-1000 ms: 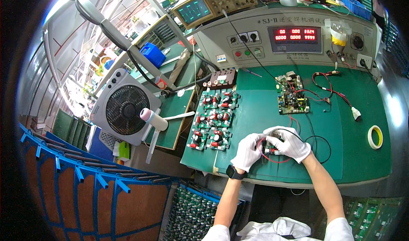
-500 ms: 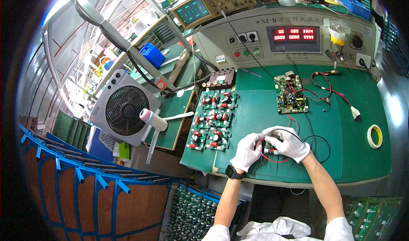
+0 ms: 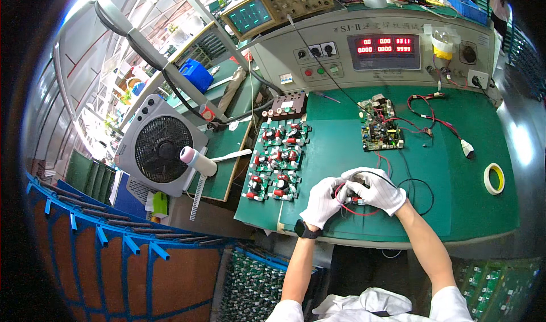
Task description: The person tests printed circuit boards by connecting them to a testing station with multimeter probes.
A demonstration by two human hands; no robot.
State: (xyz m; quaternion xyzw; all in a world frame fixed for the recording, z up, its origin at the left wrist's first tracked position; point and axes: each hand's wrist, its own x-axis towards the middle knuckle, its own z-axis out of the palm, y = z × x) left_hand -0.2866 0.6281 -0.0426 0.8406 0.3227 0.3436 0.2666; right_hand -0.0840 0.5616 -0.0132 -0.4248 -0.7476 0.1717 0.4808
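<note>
In the head view, both white-gloved hands meet over the near middle of the green table (image 3: 455,208), closed around a small circuit board (image 3: 355,199) that lies low between them, mostly hidden by the fingers. The left hand (image 3: 322,201) grips the board's left end, a dark watch on its wrist; the right hand (image 3: 378,189) curls over the board's top and right side. Red and black wires (image 3: 364,211) loop out from under the hands and trail up the table toward a larger circuit board (image 3: 380,129), which lies flat, well apart from the hands, wired to the grey test console (image 3: 375,49) with red number displays at the back. To the left of the hands a batch of green boards (image 3: 274,161) with red parts lies in rows. A roll of yellow tape (image 3: 494,178) sits far right, and a white fan (image 3: 159,148) stands off the table's left edge
</note>
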